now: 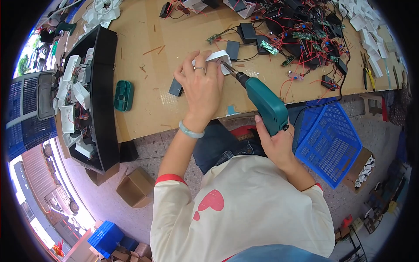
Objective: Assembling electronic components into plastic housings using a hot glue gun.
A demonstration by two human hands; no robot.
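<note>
Hands, two. Left hand (pixel 200 85), one, wearing one ring and one pale bangle: grasping a white plastic housing (pixel 217 56) against the tabletop, its fingers partly covering the piece. Right hand (pixel 279 144), one: gripping the handle of a teal-and-black pistol-shaped power screwdriver (pixel 265 101).

Power screwdriver, one: pointing its bit up and leftward at the housing; whether the tip is touching, one cannot tell.

Housing, one in hand: lying near the table's middle, under the left fingers.

Dark grey rectangular boxes, two near the work: one (pixel 176 87) lying just left of the left wrist, one (pixel 232 50) sitting just beyond the housing.

Teal oval plastic tray (pixel 124 95), one: resting on the brown cardboard-covered table (pixel 146 118), left of the hand.

Long black bin (pixel 107 100), one: standing at the table's left, holding several white housings with wiring, overlapping too much to count.

Heap of green circuit boards, red wires and black parts (pixel 301 37), one: spreading across the far right, uncountable.

Pliers with yellow on the handles (pixel 371 79), one pair: lying at right.
</note>
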